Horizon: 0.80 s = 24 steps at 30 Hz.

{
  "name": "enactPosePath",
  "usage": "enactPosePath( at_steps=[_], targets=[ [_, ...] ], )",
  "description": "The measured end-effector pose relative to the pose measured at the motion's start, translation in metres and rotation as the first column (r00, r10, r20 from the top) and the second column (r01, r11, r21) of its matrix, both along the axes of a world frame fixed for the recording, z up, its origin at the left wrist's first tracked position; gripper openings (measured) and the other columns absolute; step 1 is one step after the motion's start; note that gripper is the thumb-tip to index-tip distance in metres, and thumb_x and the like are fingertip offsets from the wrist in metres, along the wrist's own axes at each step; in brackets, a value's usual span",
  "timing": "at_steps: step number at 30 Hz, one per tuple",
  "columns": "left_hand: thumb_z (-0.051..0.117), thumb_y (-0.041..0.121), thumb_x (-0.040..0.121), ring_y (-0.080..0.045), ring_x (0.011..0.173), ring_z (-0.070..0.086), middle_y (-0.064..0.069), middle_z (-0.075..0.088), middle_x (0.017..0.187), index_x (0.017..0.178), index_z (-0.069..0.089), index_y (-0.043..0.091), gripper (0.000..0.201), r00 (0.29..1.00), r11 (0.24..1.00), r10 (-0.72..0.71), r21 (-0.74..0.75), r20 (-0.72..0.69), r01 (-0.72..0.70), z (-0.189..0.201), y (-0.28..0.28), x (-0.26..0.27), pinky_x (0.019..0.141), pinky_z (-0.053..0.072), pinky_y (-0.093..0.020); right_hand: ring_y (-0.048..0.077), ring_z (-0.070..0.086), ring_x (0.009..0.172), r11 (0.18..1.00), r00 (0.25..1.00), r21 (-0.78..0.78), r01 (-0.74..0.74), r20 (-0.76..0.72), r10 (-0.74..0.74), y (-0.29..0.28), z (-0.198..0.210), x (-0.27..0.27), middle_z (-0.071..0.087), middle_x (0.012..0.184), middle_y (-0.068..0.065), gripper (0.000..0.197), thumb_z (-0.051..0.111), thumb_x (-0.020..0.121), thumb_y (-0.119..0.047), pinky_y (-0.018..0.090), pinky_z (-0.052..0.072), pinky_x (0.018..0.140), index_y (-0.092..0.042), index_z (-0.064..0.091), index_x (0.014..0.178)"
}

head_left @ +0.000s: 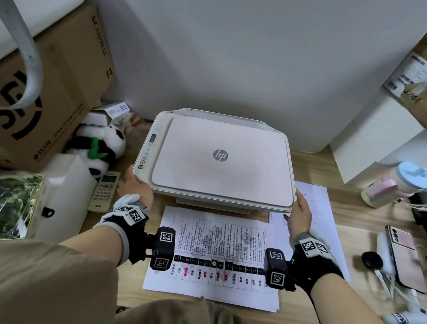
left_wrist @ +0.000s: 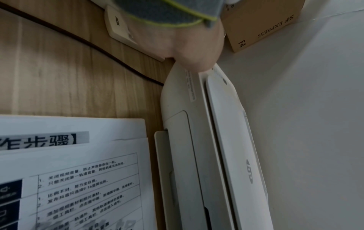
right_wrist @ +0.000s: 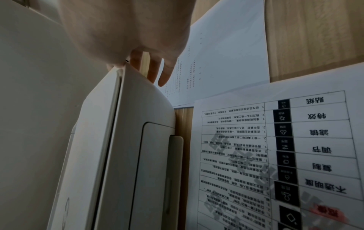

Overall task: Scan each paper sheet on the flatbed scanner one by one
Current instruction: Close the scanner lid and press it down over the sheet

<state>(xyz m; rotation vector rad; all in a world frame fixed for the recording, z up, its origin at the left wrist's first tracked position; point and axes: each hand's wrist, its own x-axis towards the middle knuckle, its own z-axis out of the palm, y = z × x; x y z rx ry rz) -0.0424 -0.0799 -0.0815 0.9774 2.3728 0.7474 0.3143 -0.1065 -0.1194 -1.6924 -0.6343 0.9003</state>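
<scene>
A white HP flatbed scanner (head_left: 220, 157) stands on the wooden desk with its lid down. My left hand (head_left: 135, 189) rests against its front left corner, fingers laid along the side; the left wrist view shows only the palm (left_wrist: 189, 51) at that corner of the scanner (left_wrist: 226, 140). At the front right corner is my right hand (head_left: 300, 214), whose straight fingers (right_wrist: 163, 77) reach past the scanner's (right_wrist: 126, 140) edge. A stack of printed sheets (head_left: 215, 251) (left_wrist: 78, 179) (right_wrist: 275, 147) lies in front of the scanner. Another sheet (head_left: 316, 203) (right_wrist: 226, 54) lies at its right.
A remote control (head_left: 104, 191) and a panda plush (head_left: 101, 145) sit left of the scanner, below a large cardboard box (head_left: 33, 101). To the right are a lidded cup (head_left: 397, 184), a phone (head_left: 404, 256), cables and a white box (head_left: 375, 138).
</scene>
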Motion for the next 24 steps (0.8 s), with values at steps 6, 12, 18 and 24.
enactPosePath(
  at_steps=[6,12,18,24],
  targets=[
    [0.027,0.017,0.101,-0.041,0.125,0.040,-0.024,0.042,0.138,0.145,0.030,0.019,0.044,1.000,1.000,-0.007,-0.002,-0.005,0.007,0.0008,-0.0001,-0.0001,0.103,0.030,-0.049,0.020,0.052,0.120,1.000,1.000,-0.008,0.012,0.010,-0.012,0.0005,-0.0021,-0.0009,0.055,0.135,-0.001,0.037,0.035,0.100,-0.016,0.040,0.043,0.104,-0.025,0.053,0.131],
    [0.027,0.017,0.101,-0.041,0.126,0.040,-0.024,0.041,0.138,0.146,0.030,0.020,0.044,1.000,1.000,-0.013,-0.004,-0.011,0.013,0.0002,-0.0004,-0.0012,0.102,0.030,-0.047,0.018,0.052,0.102,1.000,1.000,-0.009,0.025,-0.003,-0.026,0.0000,0.0006,-0.0022,0.056,0.129,-0.002,0.039,0.034,0.100,-0.014,0.040,0.044,0.097,-0.022,0.053,0.133],
    [0.026,0.018,0.102,-0.040,0.126,0.040,-0.023,0.042,0.138,0.146,0.029,0.020,0.044,1.000,1.000,-0.018,-0.005,-0.022,0.018,-0.0006,-0.0007,-0.0011,0.103,0.029,-0.047,0.018,0.052,0.112,1.000,1.000,-0.012,0.021,0.004,-0.021,-0.0007,0.0007,-0.0026,0.054,0.135,-0.002,0.040,0.034,0.099,-0.014,0.041,0.044,0.100,-0.023,0.053,0.133],
    [0.026,0.017,0.102,-0.041,0.124,0.041,-0.024,0.043,0.137,0.145,0.030,0.018,0.044,1.000,1.000,-0.016,-0.004,-0.017,0.016,0.0011,-0.0009,-0.0003,0.101,0.030,-0.048,0.015,0.051,0.098,1.000,1.000,-0.002,0.016,-0.004,-0.016,-0.0014,0.0033,-0.0033,0.054,0.133,-0.002,0.041,0.032,0.099,-0.012,0.037,0.045,0.089,-0.022,0.052,0.134]
  ],
)
